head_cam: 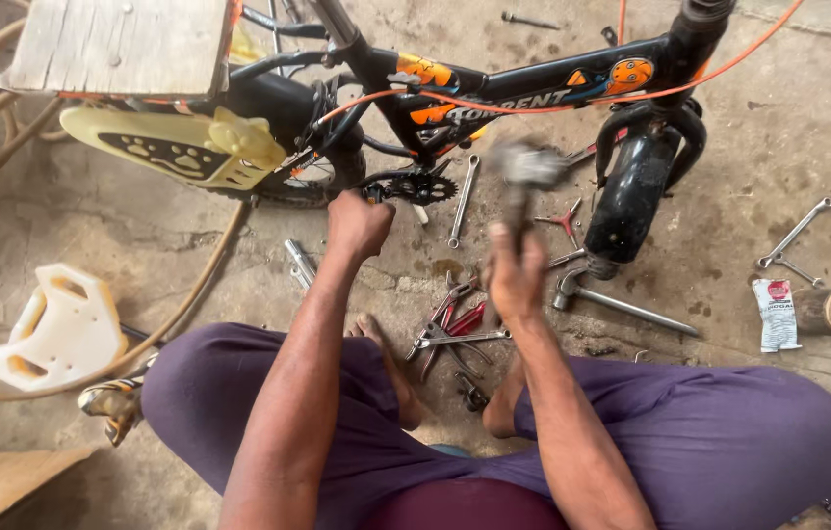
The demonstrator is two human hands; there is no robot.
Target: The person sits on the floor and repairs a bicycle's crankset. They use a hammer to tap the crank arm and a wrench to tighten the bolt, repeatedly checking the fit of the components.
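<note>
**Workshop floor, small bicycle on its side: items left to right**

White plastic guard (pixel 60 329), lying on concrete (pixel 788 128). Yellow chain cover (pixel 175 145), on the black bicycle frame (pixel 494 93). Left hand (pixel 357 226), fisted at the chainring (pixel 411 185); what it grips is hidden. Spanner (pixel 463 201), just beyond. Pliers (pixel 450 329), between the feet. Right hand (pixel 517 275), closed on a raised, blurred hammer (pixel 523 177). Second hammer (pixel 617 302), flat on the floor. Sachet (pixel 777 314), far right.
</note>
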